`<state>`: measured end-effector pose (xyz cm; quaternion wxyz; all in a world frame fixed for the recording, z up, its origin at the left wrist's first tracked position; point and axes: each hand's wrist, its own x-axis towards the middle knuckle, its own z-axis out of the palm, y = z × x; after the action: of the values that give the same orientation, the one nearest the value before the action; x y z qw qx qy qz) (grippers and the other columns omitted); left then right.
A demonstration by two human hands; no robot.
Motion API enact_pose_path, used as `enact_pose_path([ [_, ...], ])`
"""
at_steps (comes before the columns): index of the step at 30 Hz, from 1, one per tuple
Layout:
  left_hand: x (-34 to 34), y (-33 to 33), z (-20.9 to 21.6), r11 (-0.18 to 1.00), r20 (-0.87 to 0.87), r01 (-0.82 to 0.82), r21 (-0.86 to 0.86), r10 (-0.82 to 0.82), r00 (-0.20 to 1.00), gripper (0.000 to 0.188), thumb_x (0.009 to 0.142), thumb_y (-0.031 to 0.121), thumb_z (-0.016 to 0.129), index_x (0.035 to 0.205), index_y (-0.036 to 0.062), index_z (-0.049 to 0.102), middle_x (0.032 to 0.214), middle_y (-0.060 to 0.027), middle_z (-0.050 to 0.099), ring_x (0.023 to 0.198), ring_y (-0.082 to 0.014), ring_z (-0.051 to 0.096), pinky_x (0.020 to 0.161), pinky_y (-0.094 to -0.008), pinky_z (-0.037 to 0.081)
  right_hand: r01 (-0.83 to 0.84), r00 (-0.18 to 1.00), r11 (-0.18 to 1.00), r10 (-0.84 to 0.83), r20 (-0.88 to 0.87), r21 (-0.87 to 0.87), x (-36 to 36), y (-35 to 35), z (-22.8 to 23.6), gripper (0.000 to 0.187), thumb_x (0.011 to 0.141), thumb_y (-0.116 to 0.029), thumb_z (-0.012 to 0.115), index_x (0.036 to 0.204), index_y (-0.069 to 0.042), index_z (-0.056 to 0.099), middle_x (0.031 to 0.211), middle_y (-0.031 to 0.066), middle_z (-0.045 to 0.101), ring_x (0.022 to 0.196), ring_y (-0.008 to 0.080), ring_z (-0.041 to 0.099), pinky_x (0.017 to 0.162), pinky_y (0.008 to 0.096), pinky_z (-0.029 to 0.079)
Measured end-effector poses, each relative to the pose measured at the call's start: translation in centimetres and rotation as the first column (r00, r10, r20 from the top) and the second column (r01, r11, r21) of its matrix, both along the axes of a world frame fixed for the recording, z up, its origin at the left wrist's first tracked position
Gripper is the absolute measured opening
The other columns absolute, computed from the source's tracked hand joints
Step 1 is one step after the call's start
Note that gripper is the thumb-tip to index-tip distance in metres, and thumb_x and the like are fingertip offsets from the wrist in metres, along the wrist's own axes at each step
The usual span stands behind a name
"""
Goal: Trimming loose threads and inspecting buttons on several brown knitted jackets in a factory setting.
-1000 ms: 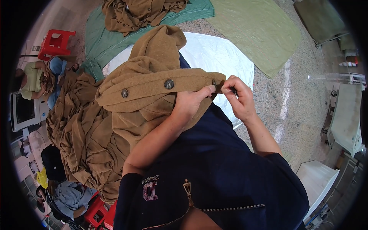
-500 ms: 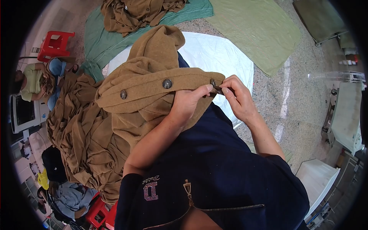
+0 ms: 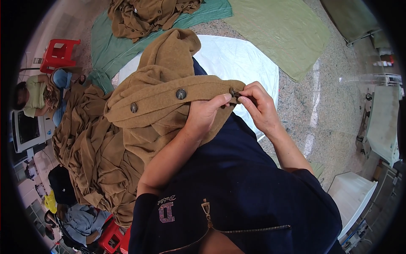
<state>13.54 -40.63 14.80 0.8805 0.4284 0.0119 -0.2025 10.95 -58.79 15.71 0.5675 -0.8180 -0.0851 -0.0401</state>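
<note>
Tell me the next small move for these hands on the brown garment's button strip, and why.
Probably push the end button the rest of the way through the strip. Both hands pinch the brown garment right there: the left hand grips the strip's edge from below, the right hand works at the button. The two other buttons along the strip sit flat and untouched.

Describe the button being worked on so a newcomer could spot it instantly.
A brown garment lies over the person's lap, its buttoned band running across. Two dark round buttons sit exposed; the worked button is at the band's right end, pinched between the left hand and right hand.
</note>
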Motion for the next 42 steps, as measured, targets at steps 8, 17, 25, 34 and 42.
enact_pose_path([
  [8,0.0,0.1,-0.2,1.0,-0.017,-0.002,-0.005,0.001,1.0,0.019,0.086,-0.005,0.06,0.104,0.0022,0.059,0.094,-0.0061,0.062,0.085,-0.0153,0.059,0.075,-0.03,0.048,0.018,1.0,0.998,-0.018,-0.001,0.06,0.1,0.6,0.2,0.008,0.089,-0.005,0.065,0.092,0.002,0.06,0.089,0.0085,0.054,0.072,0.0151,0.055,0.065,0.027,0.045],
  [17,0.1,0.1,-0.2,1.0,-0.021,0.014,-0.027,-0.015,1.0,0.019,0.086,-0.005,0.059,0.104,0.0015,0.058,0.094,-0.0068,0.062,0.085,-0.0161,0.059,0.076,-0.0307,0.047,0.015,0.999,0.995,-0.018,0.039,0.094,0.2,0.9,-0.2,0.007,0.09,-0.003,0.063,0.092,0.001,0.058,0.089,0.0075,0.053,0.068,0.0121,0.055,0.062,0.0244,0.044],
  [25,0.4,0.2,-0.2,0.999,-0.083,-0.045,-0.006,0.045,0.996,0.013,0.09,0.003,0.054,0.101,-0.0022,0.059,0.099,-0.0118,0.065,0.089,-0.0203,0.063,0.079,-0.0343,0.051,0.114,0.993,0.974,-0.107,-0.046,0.195,-0.1,0.3,-2.2,0.037,0.08,-0.011,0.074,0.106,-0.002,0.05,0.103,0.0069,0.048,0.082,0.0115,0.048,0.07,0.0236,0.042],
  [34,2.0,1.9,0.0,0.971,-0.229,-0.131,-0.198,0.084,0.97,0.035,0.093,0.02,0.041,0.115,-0.0041,0.053,0.119,-0.0211,0.061,0.113,-0.0339,0.059,0.097,-0.0508,0.046,0.202,0.957,0.969,-0.164,-0.239,0.144,0.5,1.8,-4.0,0.029,0.081,-0.002,0.069,0.104,-0.002,0.053,0.097,0.0048,0.058,0.088,0.0128,0.057,0.076,0.0259,0.048],
  [42,2.3,4.2,0.8,0.902,-0.206,-0.295,-0.317,0.238,0.949,0.038,0.092,0.018,0.042,0.121,-0.0044,0.051,0.122,-0.0161,0.06,0.117,-0.0293,0.055,0.104,-0.0413,0.04,0.178,0.958,0.922,-0.243,0.154,0.345,1.0,2.1,-2.9,0.022,0.082,0.014,0.051,0.096,-0.004,0.051,0.093,0.0059,0.056,0.078,0.0097,0.05,0.07,0.0219,0.042],
])
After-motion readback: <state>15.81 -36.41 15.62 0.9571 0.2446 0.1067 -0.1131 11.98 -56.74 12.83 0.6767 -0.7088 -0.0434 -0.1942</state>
